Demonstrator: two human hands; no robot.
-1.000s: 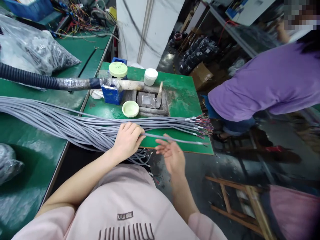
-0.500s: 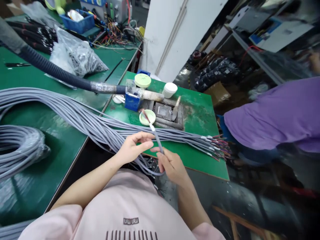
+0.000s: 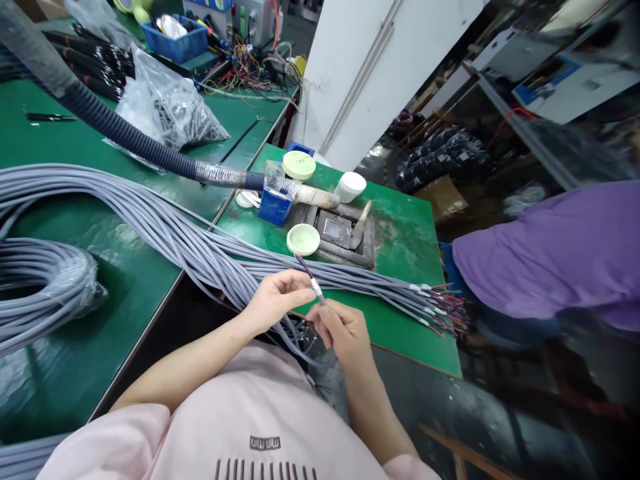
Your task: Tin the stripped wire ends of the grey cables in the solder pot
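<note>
Gray cable [image 3: 321, 300] in right grip [image 3: 323, 320], bundle [image 3: 200, 248] behind, dish [image 3: 303, 239] beyond

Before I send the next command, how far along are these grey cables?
Looks done: many grey cables lie across the green board, white bands and coloured wires at their ends.
In hand: one cable end, held by the right hand, the left hand at its white band.
Left: probably laying this one down; I can't tell whether the coiled cable counts.

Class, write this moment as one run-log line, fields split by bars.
Right hand: holds one grey cable | Left hand: at its tip, grip unclear | Near: cable bundle, pale green dish | Beyond: white tub
</note>
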